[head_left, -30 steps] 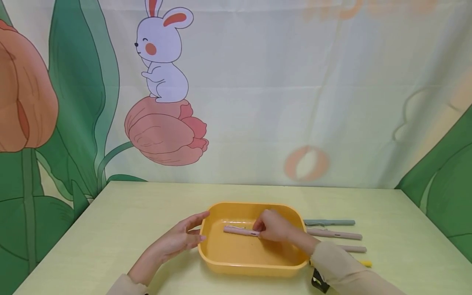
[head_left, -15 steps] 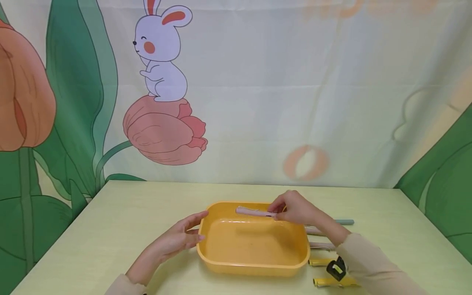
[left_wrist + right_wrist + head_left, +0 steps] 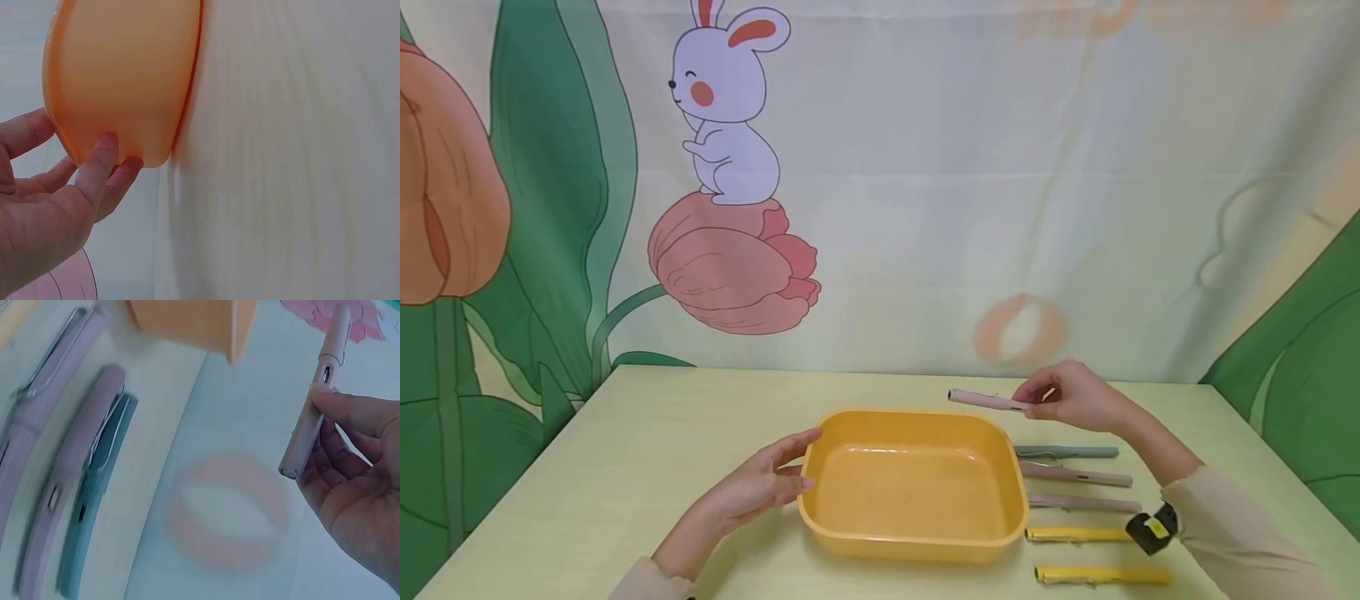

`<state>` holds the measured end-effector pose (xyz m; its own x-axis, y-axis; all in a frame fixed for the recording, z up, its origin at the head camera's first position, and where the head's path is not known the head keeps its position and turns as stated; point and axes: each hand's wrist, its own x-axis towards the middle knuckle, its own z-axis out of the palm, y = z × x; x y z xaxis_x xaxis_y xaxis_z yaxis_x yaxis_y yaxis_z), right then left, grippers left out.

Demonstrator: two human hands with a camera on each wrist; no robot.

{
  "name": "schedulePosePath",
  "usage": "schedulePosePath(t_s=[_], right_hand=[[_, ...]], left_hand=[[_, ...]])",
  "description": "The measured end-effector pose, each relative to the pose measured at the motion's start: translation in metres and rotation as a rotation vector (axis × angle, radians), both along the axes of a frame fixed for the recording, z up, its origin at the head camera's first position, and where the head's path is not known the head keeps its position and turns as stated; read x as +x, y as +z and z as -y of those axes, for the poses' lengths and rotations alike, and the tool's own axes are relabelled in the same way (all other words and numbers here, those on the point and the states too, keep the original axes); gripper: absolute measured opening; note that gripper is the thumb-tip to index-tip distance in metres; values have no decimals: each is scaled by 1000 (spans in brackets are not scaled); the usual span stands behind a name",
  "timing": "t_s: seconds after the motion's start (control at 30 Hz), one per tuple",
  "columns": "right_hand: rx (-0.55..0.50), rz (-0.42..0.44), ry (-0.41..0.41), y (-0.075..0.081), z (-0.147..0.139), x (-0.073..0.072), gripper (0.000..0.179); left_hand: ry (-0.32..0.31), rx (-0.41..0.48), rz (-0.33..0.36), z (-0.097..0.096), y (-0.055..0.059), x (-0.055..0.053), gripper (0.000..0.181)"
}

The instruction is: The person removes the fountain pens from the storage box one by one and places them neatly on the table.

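Observation:
My right hand (image 3: 1078, 398) pinches a capped pale pink pen (image 3: 985, 401) between thumb and fingers, raised beyond the far right corner of the yellow plastic tray (image 3: 917, 542). In the right wrist view the pen (image 3: 315, 406) slants upward, its barrel end low and its cap at the top. My left hand (image 3: 760, 483) touches the tray's left end from outside, index finger and thumb spread apart at the rim. Seen from the left wrist, extended fingers (image 3: 100, 165) rest against the tray's outer end wall (image 3: 125, 81).
To the tray's right lie a green pen (image 3: 1075, 452), two mauve-pink pens (image 3: 1093, 477) and two yellow pens (image 3: 1101, 575), roughly parallel. A black wrist camera (image 3: 1152, 529) on the right sleeve overlaps one yellow pen. A printed curtain (image 3: 910, 208) hangs behind the table.
The right hand has lifted the pink pen out of the tray and carried it up and right, past the far rim. The left hand has stayed at the tray's left end.

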<state>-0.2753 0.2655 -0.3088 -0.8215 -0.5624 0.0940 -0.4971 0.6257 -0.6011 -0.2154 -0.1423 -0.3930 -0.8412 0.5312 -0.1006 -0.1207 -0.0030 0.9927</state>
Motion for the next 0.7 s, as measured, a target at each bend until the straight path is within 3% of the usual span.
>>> schedulePosePath(t_s=[0.23, 0.7], right_hand=[[2, 18, -11, -8, -30, -7, 13], [38, 86, -79, -45, -69, -29, 17]], left_hand=[[-14, 0, 6, 2, 1, 0, 70], [-4, 2, 10, 0, 2, 2, 70]])
